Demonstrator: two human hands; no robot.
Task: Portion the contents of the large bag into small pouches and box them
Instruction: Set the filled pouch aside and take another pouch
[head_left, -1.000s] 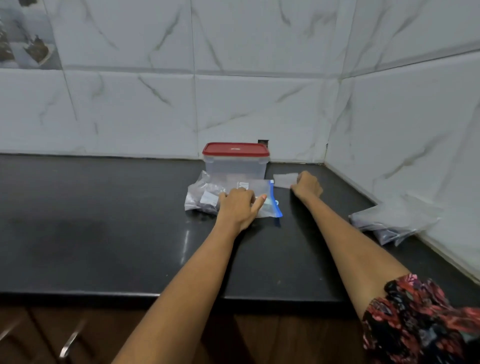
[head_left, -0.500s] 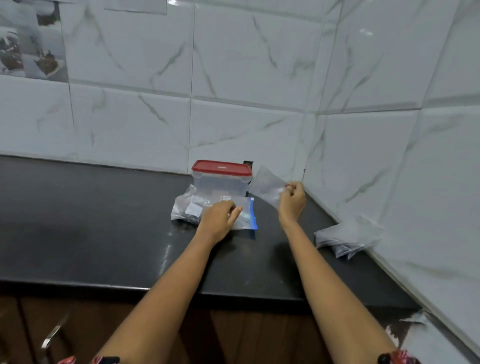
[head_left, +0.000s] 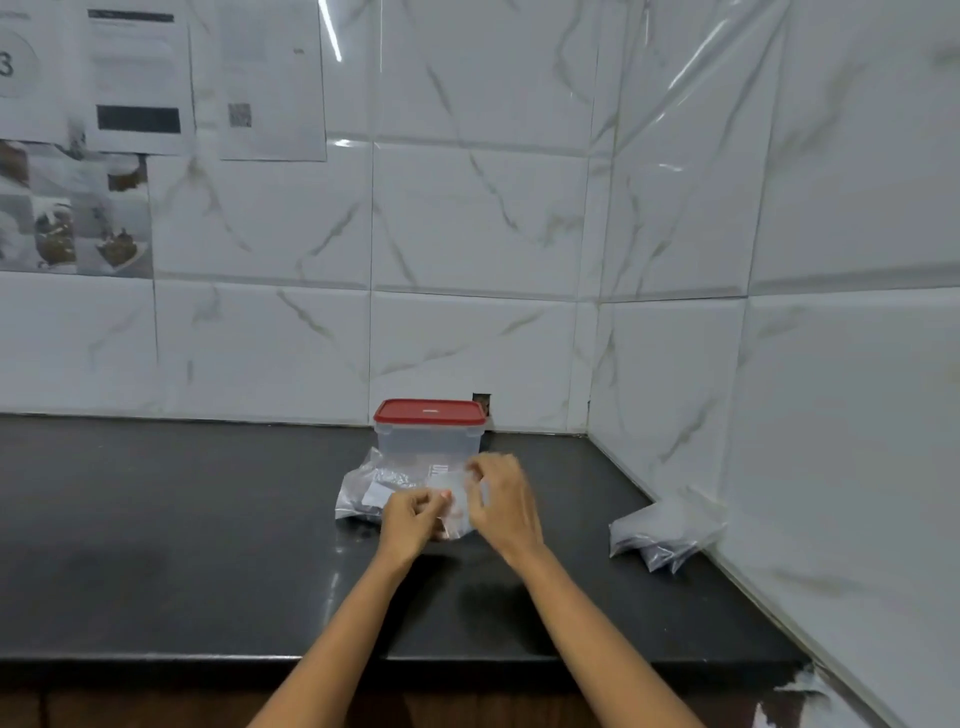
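Basically both hands, left hand (head_left: 410, 519) and right hand (head_left: 501, 506), pinch a thin limp small pouch (head_left: 453, 501) just before the red-lidded box (head_left: 430, 434), over the large bag (head_left: 371, 488); slippery, best gripped at its mouth edges.

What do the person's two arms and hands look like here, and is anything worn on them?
Both forearms are bare; no sleeve, watch or glove shows. The left hand and the right hand show no rings that I can make out, though both are slightly blurred.
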